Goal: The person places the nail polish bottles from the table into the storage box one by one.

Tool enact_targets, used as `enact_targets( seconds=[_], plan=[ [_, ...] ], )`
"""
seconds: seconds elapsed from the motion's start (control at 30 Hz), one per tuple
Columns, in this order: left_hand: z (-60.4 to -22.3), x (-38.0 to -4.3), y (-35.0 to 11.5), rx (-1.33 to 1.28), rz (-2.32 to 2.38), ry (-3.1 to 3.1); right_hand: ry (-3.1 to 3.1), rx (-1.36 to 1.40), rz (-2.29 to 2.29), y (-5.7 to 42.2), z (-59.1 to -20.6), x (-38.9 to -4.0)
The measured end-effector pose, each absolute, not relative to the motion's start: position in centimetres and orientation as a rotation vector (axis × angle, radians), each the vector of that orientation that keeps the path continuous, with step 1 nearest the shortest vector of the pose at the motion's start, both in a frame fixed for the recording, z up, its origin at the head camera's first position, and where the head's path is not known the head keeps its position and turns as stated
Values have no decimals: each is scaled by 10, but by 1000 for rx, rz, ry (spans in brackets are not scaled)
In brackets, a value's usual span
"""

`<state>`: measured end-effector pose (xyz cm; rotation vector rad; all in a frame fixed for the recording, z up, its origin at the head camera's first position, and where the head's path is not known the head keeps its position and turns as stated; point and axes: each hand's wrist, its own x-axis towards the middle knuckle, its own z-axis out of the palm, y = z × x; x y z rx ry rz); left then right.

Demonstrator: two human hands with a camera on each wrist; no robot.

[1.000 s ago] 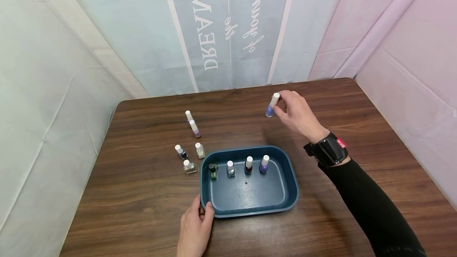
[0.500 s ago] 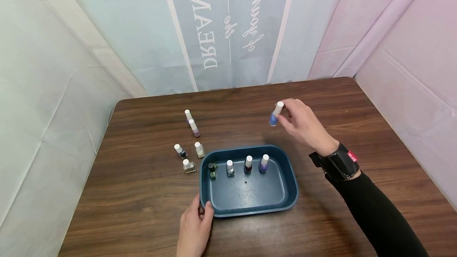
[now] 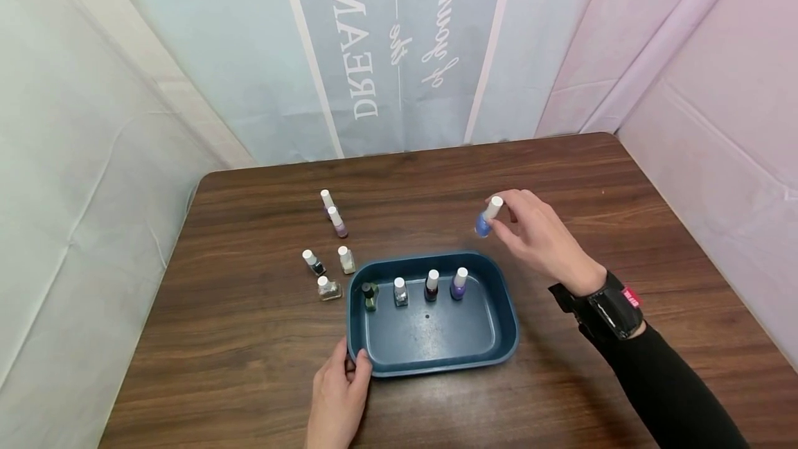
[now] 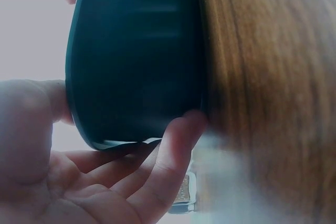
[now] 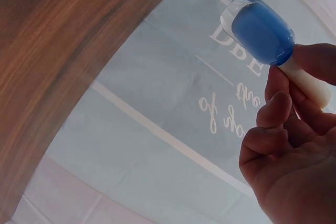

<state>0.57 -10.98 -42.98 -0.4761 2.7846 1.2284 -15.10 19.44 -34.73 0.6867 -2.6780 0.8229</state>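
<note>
My right hand (image 3: 542, 238) pinches a blue nail polish bottle (image 3: 483, 225) by its white cap, in the air beyond the back right of a dark blue tray (image 3: 430, 369). In the right wrist view the bottle's blue glass (image 5: 262, 32) points away from the fingers. My left hand (image 3: 339, 393) holds the tray's front left corner, thumb at the rim and fingers against the outer wall (image 4: 136, 66). Inside the tray, a row holds a green bottle (image 3: 370, 298) with a black cap, a silvery bottle (image 3: 401, 294), a dark bottle (image 3: 431, 289) and a purple bottle (image 3: 458, 288).
Left of the tray lie a glittery bottle (image 3: 330, 290), a dark bottle (image 3: 316, 267) and a pale bottle (image 3: 347, 263). Farther back are two purplish bottles, the nearer one (image 3: 340, 228) overlapping the other in view. A printed curtain (image 3: 399, 109) hangs behind the wooden table (image 3: 218, 338).
My right hand has come nearer the tray, moving toward me and slightly right with the blue nail polish bottle. The left hand keeps its hold on the tray.
</note>
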Motion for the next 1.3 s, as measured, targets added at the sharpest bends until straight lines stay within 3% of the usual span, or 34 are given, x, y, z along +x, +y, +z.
enact_targets(
  seconds=[0.57, 1.3],
  plan=[
    [-427, 5, -110, -477, 1228, 2778, -2695, 734, 844, 203, -367, -121],
    [-429, 6, -109, -476, 1227, 2770, -2811, 801, 920, 200, -394, -109]
  ],
)
